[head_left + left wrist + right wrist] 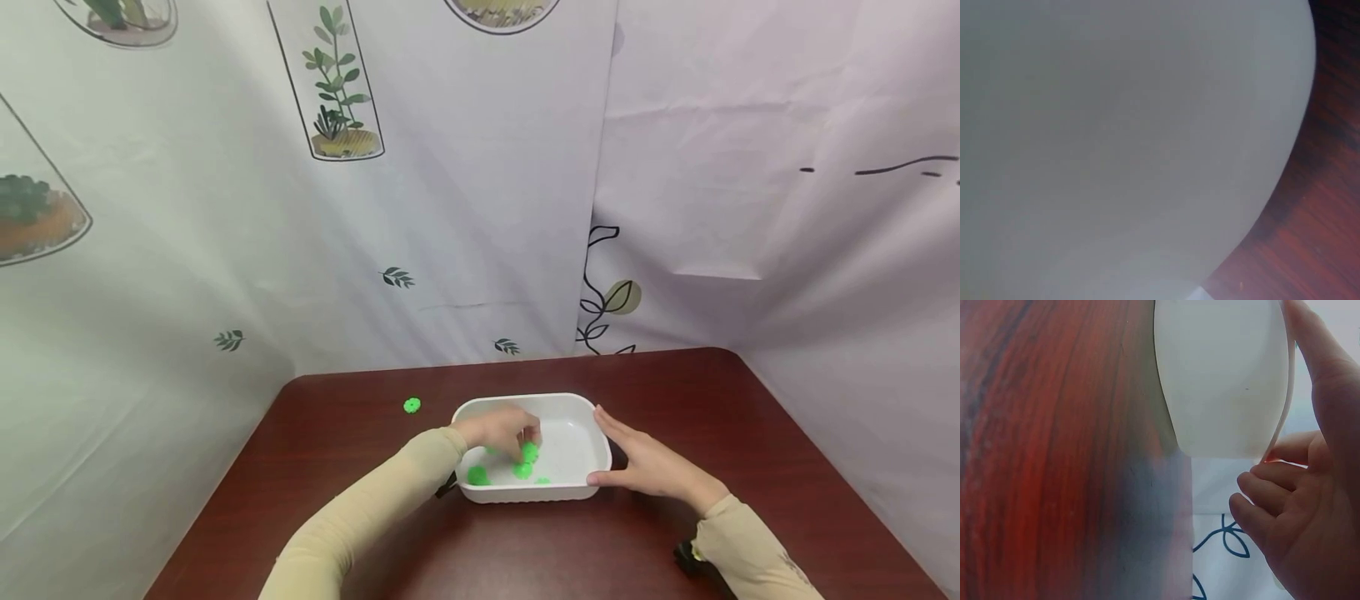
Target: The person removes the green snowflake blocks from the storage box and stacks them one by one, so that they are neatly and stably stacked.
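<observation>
Left hand (501,430) down inside the white tray (573,433), and it's the busy one! The fingers curl over and pinch a bright green piece (530,452), though blur softens the outline of the hand. Just below that grip lies a scalloped green disc (522,472), and over in the near left corner sits a green cluster (477,476). A green sliver (543,481) peeps up just behind the tray's near wall, most of it hidden.

Across at the other end, the right hand (651,463) has the tray gripped: thumb at the near corner, fingers reaching to the far one, the rim between them. The right wrist view backs that up, with fingertips against the edge of the pale wall.

Outside the tray, one lone green flower (412,405) rests on the dark red desk (360,442), beyond the tray's far left corner and well apart from both hands. Cream sleeves (382,500) cover both forearms, and a black object (688,558) shows beside the right cuff. Behind it all hangs a white cloth (480,208) printed with plants. The left wrist view is mostly a blurred pale surface, with desk along the right side.
</observation>
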{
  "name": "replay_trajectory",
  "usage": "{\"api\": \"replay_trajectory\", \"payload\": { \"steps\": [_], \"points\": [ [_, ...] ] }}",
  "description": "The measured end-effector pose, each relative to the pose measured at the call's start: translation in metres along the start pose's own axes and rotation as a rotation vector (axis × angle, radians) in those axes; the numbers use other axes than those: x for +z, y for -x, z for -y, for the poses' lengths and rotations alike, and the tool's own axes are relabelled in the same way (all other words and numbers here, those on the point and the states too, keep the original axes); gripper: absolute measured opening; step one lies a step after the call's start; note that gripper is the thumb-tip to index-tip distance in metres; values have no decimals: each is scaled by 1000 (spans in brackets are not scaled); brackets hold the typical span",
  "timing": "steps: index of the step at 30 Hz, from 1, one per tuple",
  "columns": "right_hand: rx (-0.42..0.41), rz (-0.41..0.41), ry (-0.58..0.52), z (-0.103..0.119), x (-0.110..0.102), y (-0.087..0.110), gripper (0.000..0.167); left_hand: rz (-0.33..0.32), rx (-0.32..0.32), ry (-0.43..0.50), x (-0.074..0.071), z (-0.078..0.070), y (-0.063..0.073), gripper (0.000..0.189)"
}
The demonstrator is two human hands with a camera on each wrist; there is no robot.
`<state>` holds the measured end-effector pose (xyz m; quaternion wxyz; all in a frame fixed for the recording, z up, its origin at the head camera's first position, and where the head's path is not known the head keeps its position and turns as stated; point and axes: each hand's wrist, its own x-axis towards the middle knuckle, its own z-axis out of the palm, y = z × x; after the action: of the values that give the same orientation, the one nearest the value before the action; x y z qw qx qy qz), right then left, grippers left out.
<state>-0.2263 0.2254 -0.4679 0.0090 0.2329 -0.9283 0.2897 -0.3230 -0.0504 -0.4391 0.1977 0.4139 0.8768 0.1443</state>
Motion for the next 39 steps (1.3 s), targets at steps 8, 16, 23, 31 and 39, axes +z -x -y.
{"api": "replay_trajectory", "payload": {
  "steps": [8,16,23,31,39],
  "points": [
    [12,6,-9,1,0,0,113,-18,21,-8,1,-3,4,29],
    [13,3,-8,0,0,0,113,-28,26,23,1,0,7,28],
    [15,5,-5,-1,1,0,114,-51,54,39,-3,4,10,24],
    [13,5,-8,-1,1,0,114,-101,58,88,-11,11,12,20],
    [13,3,0,0,1,0,114,-221,37,155,-27,14,20,17]
  ]
}}
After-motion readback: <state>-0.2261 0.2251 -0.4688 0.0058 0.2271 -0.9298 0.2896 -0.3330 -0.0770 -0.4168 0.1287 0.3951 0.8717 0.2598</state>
